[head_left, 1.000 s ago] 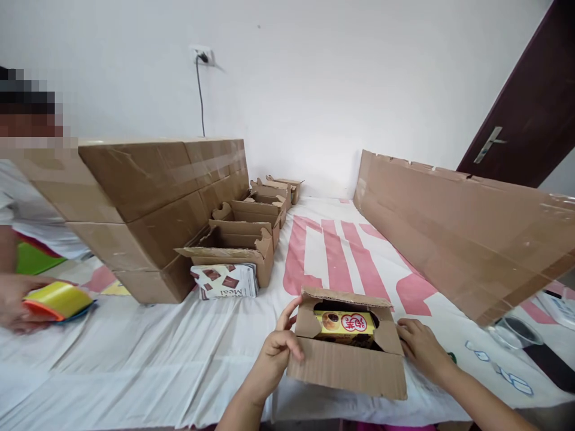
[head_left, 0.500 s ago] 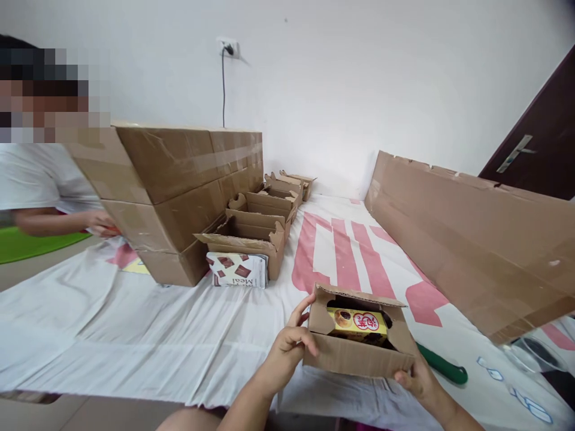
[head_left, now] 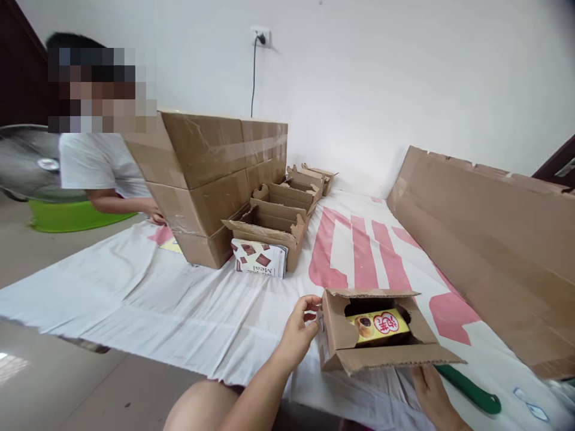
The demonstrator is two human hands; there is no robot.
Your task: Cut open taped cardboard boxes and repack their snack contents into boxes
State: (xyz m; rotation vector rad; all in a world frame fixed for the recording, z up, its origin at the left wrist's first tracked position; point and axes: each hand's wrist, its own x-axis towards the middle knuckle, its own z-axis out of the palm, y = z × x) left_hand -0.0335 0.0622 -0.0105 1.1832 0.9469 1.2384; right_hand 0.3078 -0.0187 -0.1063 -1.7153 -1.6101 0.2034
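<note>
One open carton (head_left: 339,328) lies at three o'clock from the left hand (head_left: 297,332), whose loosely parted fingers are nearer it, and at eleven from the right hand (head_left: 432,395), whose grip beneath the flap (head_left: 395,357) I cannot tell. Inside, the yellow box (head_left: 380,326) lies nearly nine-to-three.

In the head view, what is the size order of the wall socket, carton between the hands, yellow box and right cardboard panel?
1. Cardboard panel
2. Carton
3. Yellow box, partly hidden
4. Wall socket
</note>
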